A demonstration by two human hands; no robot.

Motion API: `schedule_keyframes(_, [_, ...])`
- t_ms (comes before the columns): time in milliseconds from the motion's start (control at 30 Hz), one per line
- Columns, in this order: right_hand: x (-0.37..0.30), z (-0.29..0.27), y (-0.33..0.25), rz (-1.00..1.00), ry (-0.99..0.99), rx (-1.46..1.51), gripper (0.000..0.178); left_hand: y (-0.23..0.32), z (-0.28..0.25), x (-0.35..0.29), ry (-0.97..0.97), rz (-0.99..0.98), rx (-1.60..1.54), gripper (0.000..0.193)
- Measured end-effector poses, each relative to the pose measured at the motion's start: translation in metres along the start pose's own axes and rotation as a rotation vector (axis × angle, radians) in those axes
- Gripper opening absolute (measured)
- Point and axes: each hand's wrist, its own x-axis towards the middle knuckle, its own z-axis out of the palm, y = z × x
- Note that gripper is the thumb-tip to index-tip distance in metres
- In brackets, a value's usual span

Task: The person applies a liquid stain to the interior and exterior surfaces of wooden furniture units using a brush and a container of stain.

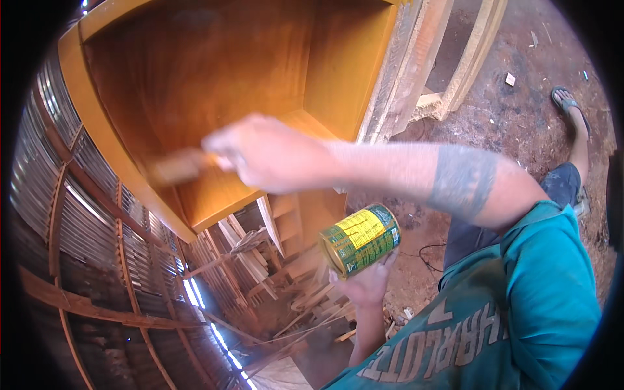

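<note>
A paintbrush [175, 167], blurred by motion, is gripped in my right hand [266, 153], fingers closed around its handle. My right arm reaches across from the right, so brush and hand overlap the orange-brown wooden cabinet [351, 78] near its lower left edge. Whether the bristles touch the wood cannot be made out. My left hand [369, 283] holds a green and yellow tin can [361, 239] from beneath, fingers closed around its side. The can is tilted, its end rim toward the lower left, and its contents are hidden.
An unfinished wooden frame [422, 71] stands right of the cabinet. Wood offcuts and planks [312, 299] lie below, and a corrugated metal wall [84, 195] rises at left. A dark cable [426, 257] lies on the dirt floor [507, 123]. A sandalled foot [565, 99] is at the right.
</note>
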Motion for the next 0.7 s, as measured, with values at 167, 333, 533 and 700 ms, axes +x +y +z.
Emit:
schedule_keyframes(167, [0.007,-0.03,-0.012,-0.212,0.169,-0.434,0.008,-0.002,0.012,-0.007,0.178,-0.008,0.082,0.093])
schedule_keyframes(333, [0.035,-0.073,-0.025,0.002,0.376,0.058,0.02,-0.006,0.003,-0.015,0.178,0.052,-0.003,0.096])
schedule_keyframes(533, [-0.023,-0.018,0.003,-0.069,-0.035,-0.142,0.012,-0.011,0.005,-0.011,0.195,0.056,-0.005,0.095])
schedule_keyframes(700, [0.027,-0.058,-0.018,0.004,0.262,0.114,0.021,-0.01,0.005,-0.017,0.119,0.03,0.042,0.094])
